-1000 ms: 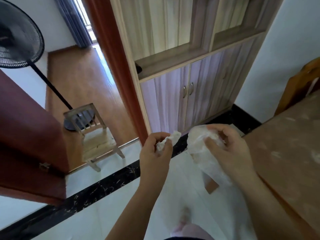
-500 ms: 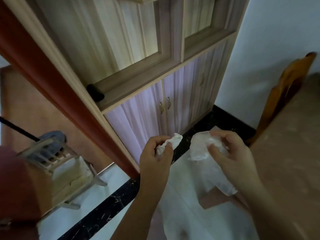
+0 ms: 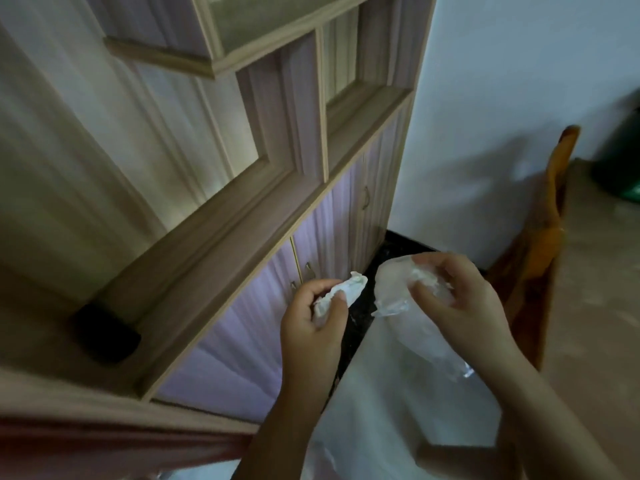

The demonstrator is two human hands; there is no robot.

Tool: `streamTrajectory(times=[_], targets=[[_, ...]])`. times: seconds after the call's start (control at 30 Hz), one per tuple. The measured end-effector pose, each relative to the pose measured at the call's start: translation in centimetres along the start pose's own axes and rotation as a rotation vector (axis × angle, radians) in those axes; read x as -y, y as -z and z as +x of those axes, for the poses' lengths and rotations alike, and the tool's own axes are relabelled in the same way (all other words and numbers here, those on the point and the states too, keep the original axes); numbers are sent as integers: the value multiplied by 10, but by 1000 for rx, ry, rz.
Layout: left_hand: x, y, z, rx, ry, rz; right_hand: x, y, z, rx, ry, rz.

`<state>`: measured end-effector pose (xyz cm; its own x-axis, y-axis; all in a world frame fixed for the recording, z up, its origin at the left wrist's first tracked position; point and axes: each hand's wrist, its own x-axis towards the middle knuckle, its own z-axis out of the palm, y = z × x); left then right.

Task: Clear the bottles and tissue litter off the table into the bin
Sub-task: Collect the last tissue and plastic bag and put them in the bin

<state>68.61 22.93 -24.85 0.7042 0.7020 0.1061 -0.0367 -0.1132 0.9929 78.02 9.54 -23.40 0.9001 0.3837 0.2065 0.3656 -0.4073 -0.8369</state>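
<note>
Tissue (image 3: 341, 295) clutched in left hand (image 3: 311, 323), beside right hand (image 3: 460, 306).

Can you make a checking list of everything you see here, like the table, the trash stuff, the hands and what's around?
Surface: brown table at the right edge, blurred.
Job's things: crumpled tissue; clear plastic bag hanging down. No bottles or bin seen.
Clutter: dark green object on the table's far end, too blurred to name; black object on the cabinet ledge.
Hands: left hand closed on the tissue; right hand pinching the bag's top.
Cables: nothing seen.
Surroundings: wooden cabinet, white wall, wooden chair beside the table.
</note>
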Motion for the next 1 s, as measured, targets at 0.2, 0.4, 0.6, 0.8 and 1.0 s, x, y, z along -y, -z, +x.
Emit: streamTrajectory(times=[0.2, 0.4, 0.6, 0.8, 1.0], targets=[[17, -15, 71, 100, -35, 11, -4, -17, 49, -92, -17, -27], [30, -63, 117, 222, 1, -34, -33, -4, 95, -181, -87, -70], [31, -142, 176, 318, -40, -34, -77, 33, 157, -291, -140, -58], [10, -242, 228, 410, -94, -36, -112, 96, 220, -402, -184, -43], [14, -318, 254, 495, -117, -46, -147, 139, 258, -488, -224, -31]])
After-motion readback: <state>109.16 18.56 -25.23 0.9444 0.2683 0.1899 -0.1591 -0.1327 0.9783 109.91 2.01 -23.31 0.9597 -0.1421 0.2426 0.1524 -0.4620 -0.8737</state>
